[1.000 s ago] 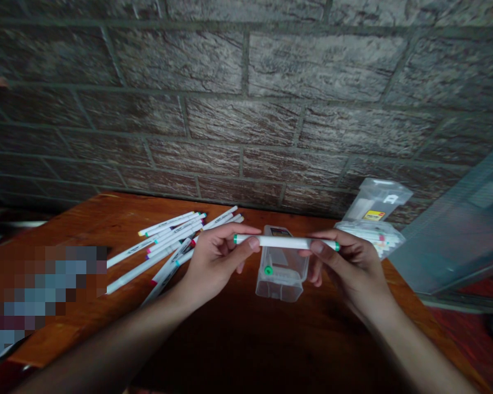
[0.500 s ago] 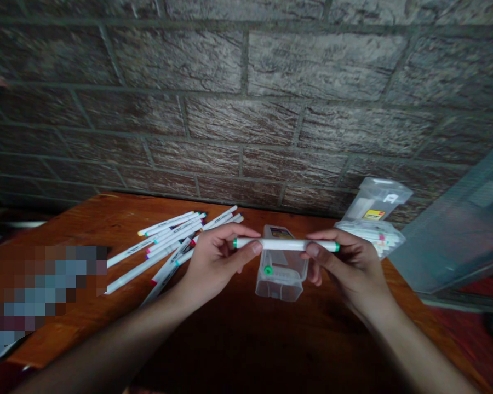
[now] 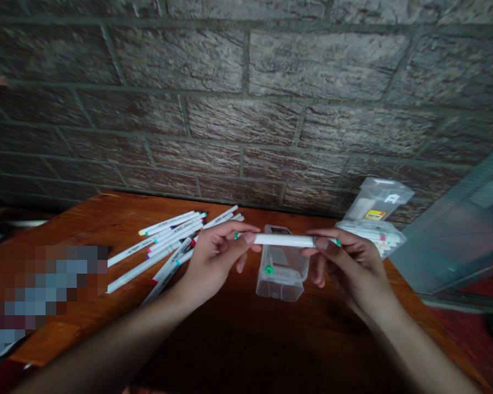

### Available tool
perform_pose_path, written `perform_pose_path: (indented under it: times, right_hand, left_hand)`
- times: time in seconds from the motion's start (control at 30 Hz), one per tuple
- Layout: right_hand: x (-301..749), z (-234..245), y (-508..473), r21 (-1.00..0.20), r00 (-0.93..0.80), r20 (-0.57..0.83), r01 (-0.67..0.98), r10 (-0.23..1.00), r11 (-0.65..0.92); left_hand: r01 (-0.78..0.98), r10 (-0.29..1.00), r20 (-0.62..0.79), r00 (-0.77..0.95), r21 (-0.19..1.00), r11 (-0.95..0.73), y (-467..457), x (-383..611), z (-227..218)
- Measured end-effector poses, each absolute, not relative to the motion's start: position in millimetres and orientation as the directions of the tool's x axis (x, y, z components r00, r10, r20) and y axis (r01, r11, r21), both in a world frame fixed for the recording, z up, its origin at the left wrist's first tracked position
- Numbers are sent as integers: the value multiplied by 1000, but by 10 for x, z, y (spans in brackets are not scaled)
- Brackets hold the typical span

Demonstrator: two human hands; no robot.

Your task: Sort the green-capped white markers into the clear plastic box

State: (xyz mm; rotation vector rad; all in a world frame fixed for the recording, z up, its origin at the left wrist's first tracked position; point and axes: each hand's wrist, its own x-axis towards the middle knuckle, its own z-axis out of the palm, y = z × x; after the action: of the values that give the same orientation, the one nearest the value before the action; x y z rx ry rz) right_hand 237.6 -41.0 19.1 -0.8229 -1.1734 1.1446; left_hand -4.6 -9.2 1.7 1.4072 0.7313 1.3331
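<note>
Right, from the near edge back:
Table: bare dark wood (image 3: 238,339) under both forearms; nothing lies there.
Left hand: (image 3: 213,260) fingers curled, thumb and forefinger pinched on the left end of the marker.
Right hand: (image 3: 345,268) likewise closed, fingertips pinching the right end by its green cap.
Marker: (image 3: 285,240) white barrel, held level between the two hands, in the air just above the box.
Box: (image 3: 281,268) small clear tub standing open on the table under the marker; one green-capped pen stands in it.
Grip: I'd say both pinches want to stay out at the ends and the barrel level; if a cap is to come off, a straight pull along the barrel beats a twist that could flick ink.
Loose pens: (image 3: 168,241) a fan of white markers on the table, left of the left hand, not touching it.
Bag: (image 3: 373,232) clear packet of more pens beyond the right hand, near the wall.
Wall: (image 3: 246,109) rough brick behind it all.
</note>
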Motion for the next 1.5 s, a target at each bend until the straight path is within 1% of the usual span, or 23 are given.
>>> perform_pose_path:
  times: [0.1,0.33,0.63,0.93,1.2,1.5]
  right_hand:
    - [2379,187,-407,-934,-12,266,-249,964,255]
    - [2367,221,-420,-932,-17,238,-286,971,223]
    - [2366,269,-435,-920,-31,226,-334,974,203]
    - [2389,222,-418,-903,-54,231,-385,972,193]
    - [2396,250,-432,-899,-68,223,-401,972,178]
    - [2417,233,-409,-891,-82,236,-415,968,183]
  left_hand:
    - [-255,920,336,202,925,-282,-84,-42,-3]
    - [-300,916,337,217,916,-265,-86,-42,10]
    - [-325,932,296,209,920,-219,-83,-47,5]
    - [-355,933,291,212,912,-203,-84,-51,12]
    - [-394,930,294,219,899,-191,-84,-45,9]
    - [-396,936,280,213,901,-179,-93,-40,38]
